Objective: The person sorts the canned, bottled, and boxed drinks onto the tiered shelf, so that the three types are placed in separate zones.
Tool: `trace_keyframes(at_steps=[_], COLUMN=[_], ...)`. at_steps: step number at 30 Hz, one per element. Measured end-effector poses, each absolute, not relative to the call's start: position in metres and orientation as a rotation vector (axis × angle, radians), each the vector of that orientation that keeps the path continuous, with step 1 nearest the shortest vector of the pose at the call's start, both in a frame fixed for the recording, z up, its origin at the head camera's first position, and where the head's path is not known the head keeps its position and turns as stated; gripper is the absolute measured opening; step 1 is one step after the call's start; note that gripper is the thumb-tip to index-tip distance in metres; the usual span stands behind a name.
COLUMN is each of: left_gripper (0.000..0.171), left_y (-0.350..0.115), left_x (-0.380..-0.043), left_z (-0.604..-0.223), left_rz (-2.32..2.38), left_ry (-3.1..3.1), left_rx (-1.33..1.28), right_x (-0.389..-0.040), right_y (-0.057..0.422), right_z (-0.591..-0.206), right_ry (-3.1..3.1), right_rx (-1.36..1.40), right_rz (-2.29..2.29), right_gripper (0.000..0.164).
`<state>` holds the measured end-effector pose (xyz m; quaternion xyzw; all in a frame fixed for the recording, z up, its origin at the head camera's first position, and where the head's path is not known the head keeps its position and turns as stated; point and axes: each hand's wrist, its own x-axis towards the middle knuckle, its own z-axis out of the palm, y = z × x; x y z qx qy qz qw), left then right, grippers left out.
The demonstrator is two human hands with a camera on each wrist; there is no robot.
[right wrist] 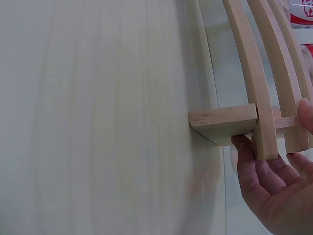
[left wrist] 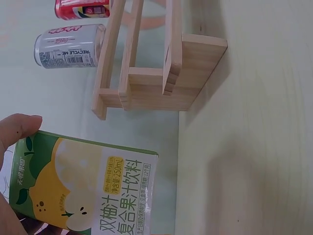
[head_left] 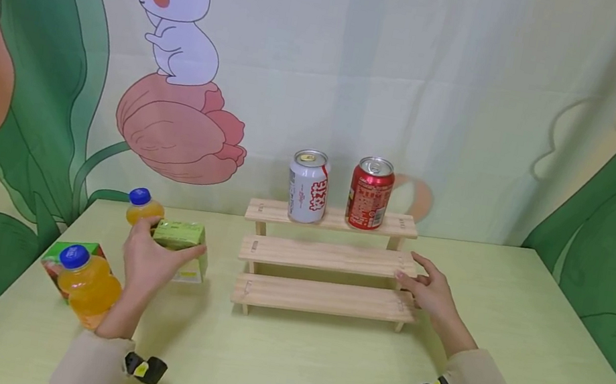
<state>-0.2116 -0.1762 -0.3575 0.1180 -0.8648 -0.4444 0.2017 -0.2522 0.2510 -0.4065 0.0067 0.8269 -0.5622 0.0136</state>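
Observation:
My left hand grips a green and white juice carton between thumb and fingers, left of the wooden three-step rack. In the left wrist view the front of the carton shows a yellow fruit picture and faces the camera. At the rack's right end, my right hand holds the middle shelf, thumb at the front and fingers by its end. On the top shelf stand a white can and a red cola can, both upright and a little apart.
On the left of the table stand an orange juice bottle with a blue cap, a green and red carton partly behind it, and a second orange juice bottle farther back. A printed curtain hangs behind the table.

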Motion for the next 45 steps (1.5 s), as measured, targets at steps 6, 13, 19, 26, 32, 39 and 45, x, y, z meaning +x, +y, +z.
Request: trace_keyframes(at_steps=[6,13,19,26,32,39,45], left_gripper=[0.086,0.085,0.083,0.082,0.082,0.081,0.081], left_y=[-0.17,-0.162,-0.155,-0.149,-0.144,-0.139,-0.135], left_x=[-0.211,-0.211,-0.21,-0.211,-0.213,-0.214,-0.215], left_z=[-0.352,-0.346,-0.339,-0.333,-0.33,-0.329,-0.328], left_rz=[-1.25,-1.247,-1.221,-1.21,-1.238,-1.28,-1.301], left_ry=[-2.417,-2.412,-2.391,-2.376,-2.363,-2.338,-2.339], left_rx=[0.326,0.302,0.258,0.241,0.24,0.213,0.196], right_x=[-0.252,-0.253,-0.253,-0.252,-0.252,-0.252,-0.253], right_y=[0.251,0.251,0.25,0.25,0.249,0.249,0.25], right_z=[-0.406,-0.407,-0.408,-0.407,-0.407,-0.407,-0.406], right_ry=[2.575,2.594,2.59,2.6,2.602,2.6,2.603], right_rx=[0.043,0.06,0.067,0.079,0.082,0.081,0.085], right_rz=[-1.743,-1.724,-1.724,-1.711,-1.711,-1.716,-1.716], right_gripper=[0.068,0.067,0.067,0.067,0.066,0.066,0.065])
